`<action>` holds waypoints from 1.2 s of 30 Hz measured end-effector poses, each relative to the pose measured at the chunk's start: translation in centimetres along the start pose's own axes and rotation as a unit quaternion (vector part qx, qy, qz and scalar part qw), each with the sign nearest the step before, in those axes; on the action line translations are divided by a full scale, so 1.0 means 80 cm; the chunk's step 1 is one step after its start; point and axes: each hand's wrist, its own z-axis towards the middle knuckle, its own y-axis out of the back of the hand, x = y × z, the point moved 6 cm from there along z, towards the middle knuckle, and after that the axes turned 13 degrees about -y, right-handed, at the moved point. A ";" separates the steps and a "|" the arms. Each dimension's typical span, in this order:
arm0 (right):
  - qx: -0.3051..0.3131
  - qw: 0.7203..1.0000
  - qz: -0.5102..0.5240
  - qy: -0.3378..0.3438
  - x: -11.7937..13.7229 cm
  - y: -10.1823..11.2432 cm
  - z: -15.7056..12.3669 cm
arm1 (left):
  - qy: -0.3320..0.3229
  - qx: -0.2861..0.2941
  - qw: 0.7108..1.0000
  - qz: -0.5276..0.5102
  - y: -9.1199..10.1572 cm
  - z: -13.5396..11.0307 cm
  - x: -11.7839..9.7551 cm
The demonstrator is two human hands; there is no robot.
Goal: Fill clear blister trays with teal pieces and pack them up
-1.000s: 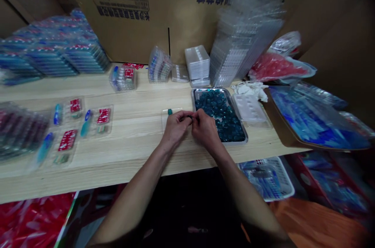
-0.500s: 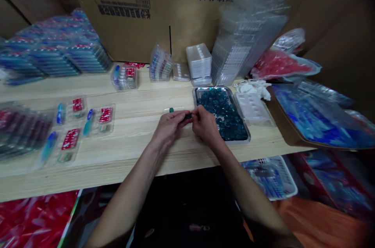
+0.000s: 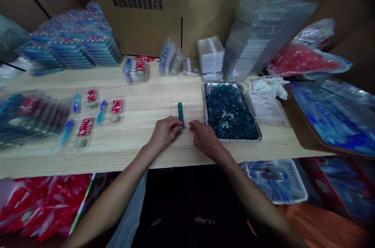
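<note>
I record the left hand (image 3: 165,132) with fingertips pinched on the near end of the row of teal pieces (image 3: 180,112). The row lies on the wooden table (image 3: 137,138), just left of the metal tray (image 3: 204,103). The right hand (image 3: 205,138) rests close beside the left, slightly apart; I cannot tell its grip.

Teal pieces (image 3: 180,111): small, dark; short straight row, end to end, seated in clear plastic tray (image 3: 188,108) lying flat on table (image 3: 140,144).
</note>
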 end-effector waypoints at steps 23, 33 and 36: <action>-0.090 0.932 -0.311 0.163 -0.006 -0.028 -0.017 | 0.031 -0.109 0.919 0.377 0.128 -0.071 0.024; -0.171 0.964 -0.036 0.201 0.010 0.010 0.004 | 0.158 -0.012 0.882 0.444 0.104 -0.099 0.034; -0.183 0.970 -0.038 0.155 0.018 0.025 0.019 | 0.118 -0.041 0.913 0.388 0.060 -0.096 0.006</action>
